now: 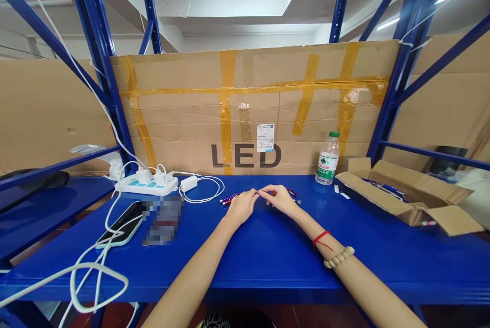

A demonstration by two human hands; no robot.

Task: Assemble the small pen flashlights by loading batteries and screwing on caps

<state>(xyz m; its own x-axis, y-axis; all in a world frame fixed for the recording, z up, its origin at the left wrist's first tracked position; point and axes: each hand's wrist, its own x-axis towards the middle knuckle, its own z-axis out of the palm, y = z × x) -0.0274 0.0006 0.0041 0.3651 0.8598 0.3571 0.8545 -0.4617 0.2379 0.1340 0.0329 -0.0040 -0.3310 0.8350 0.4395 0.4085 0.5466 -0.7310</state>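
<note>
My left hand [242,207] and my right hand [282,199] meet fingertip to fingertip, low over the middle of the blue table [264,261]. Both are closed in a pinch around something small and dark, too tiny to name. Just left of my left hand lie slim purple and red pens [228,199], partly covered by it. Beyond my right hand, dark red and metallic pen-like pieces [294,195] show on the tabletop, partly hidden by the fingers. My right wrist wears a red string and a beaded bracelet.
At the right, an open cardboard box [401,195] holds several pens, with a water bottle [327,159] beside it. A white power strip [147,184] with chargers, loose white cables [99,266] and a phone [124,223] occupy the left. Cardboard [184,113] walls the back.
</note>
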